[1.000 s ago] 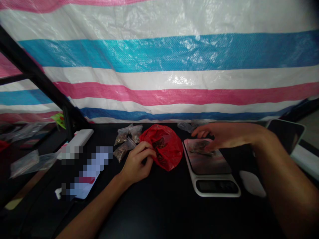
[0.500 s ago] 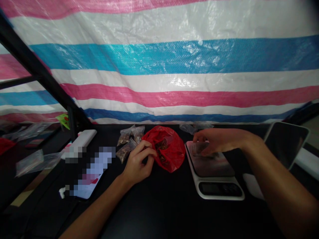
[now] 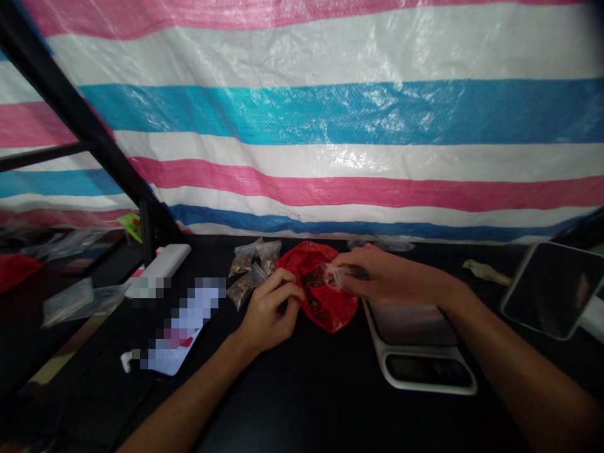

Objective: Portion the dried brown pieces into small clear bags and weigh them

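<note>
The rim of an open red plastic bag (image 3: 336, 308) is pinched between the fingers of my left hand (image 3: 274, 308). Brown dried bits (image 3: 315, 296) lie inside the bag. My right hand (image 3: 396, 274) reaches over the bag's right side, closed on a small clear plastic cup (image 3: 333, 275) at the opening; blur hides the cup's exact shape. Below my right wrist sits a white kitchen scale (image 3: 410, 330), its upper plate partly hidden. Several small zip bags with brown bits (image 3: 241, 288) lie left of the red bag.
On the left are a phone (image 3: 182, 340), a white box (image 3: 165, 267) and flat clear bags (image 3: 70, 302). Another phone (image 3: 550, 289) stands at the right, near a pale dried piece (image 3: 486, 272). Clear plastic (image 3: 391, 243) lies at the back, before a striped sheet (image 3: 302, 113).
My right hand has moved left from above the scale plate to the red bag's opening and now grips the clear cup there. My left hand keeps its hold. The view has shifted slightly.
</note>
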The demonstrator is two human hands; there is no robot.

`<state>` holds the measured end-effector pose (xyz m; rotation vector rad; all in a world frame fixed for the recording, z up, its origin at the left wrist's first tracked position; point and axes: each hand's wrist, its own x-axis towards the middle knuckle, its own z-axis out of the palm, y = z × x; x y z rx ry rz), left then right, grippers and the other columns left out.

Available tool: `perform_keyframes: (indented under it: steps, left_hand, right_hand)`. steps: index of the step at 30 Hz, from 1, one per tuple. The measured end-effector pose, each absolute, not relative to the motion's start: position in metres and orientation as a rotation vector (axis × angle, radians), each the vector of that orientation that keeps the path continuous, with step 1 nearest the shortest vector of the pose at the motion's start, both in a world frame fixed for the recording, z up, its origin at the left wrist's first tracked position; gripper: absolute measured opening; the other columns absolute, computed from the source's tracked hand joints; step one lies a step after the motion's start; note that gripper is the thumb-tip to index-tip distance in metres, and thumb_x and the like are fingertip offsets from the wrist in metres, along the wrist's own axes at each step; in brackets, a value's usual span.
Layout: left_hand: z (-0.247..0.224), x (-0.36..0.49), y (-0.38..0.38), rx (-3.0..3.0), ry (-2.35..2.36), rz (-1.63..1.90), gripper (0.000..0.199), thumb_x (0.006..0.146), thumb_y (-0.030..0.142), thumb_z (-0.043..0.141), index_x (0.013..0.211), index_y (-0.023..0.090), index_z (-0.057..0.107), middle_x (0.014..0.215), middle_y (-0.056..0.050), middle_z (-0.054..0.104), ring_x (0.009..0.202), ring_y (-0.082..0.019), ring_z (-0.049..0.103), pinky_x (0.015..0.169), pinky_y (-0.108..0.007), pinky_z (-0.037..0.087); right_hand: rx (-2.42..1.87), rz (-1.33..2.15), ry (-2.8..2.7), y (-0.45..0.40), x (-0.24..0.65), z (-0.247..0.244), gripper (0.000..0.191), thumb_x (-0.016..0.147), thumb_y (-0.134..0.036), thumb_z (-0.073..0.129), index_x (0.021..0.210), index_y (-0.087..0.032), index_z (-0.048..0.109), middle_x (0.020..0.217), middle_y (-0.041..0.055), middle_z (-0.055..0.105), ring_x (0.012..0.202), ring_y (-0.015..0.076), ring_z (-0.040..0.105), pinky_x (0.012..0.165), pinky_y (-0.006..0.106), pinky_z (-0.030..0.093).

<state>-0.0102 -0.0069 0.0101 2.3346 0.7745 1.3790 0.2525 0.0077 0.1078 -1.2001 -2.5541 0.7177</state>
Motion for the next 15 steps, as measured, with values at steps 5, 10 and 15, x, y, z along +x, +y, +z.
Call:
perform_keyframes:
  steps: [5,10,15]
  left_hand:
    - [0.011,-0.011,-0.007,2.324,0.783,1.382,0.024,0.090,-0.001,0.054,0.088,0.019,0.066,0.093,-0.005,0.061,0.086,-0.016,0.063,0.077,-0.028,0.051]
    - [0.009,-0.011,-0.007,2.320,0.782,1.357,0.023,0.090,0.000,0.054,0.088,0.020,0.065,0.094,-0.005,0.061,0.087,-0.016,0.063,0.077,-0.028,0.051]
    - [0.008,-0.010,-0.006,2.330,0.772,1.322,0.023,0.091,0.001,0.053,0.087,0.020,0.065,0.093,-0.005,0.061,0.084,-0.015,0.062,0.074,-0.028,0.050]
  right_hand:
    - [-1.304,0.530,-2.507,0.010,0.232,0.083,0.017,0.094,-0.026,0.058,0.107,-0.022,0.068,0.114,0.0076,0.071,0.095,0.0226,0.065,0.084,0.034,0.042]
    - [-1.369,0.516,-2.487,0.013,0.228,0.071,0.018,0.086,-0.018,0.060,0.102,-0.023,0.067,0.112,0.0059,0.071,0.091,0.0216,0.067,0.078,0.031,0.042]
    - [-1.413,0.576,-2.443,0.015,0.227,0.072,0.017,0.089,-0.021,0.058,0.101,-0.023,0.070,0.096,0.0042,0.075,0.085,0.0210,0.066,0.076,0.031,0.042]
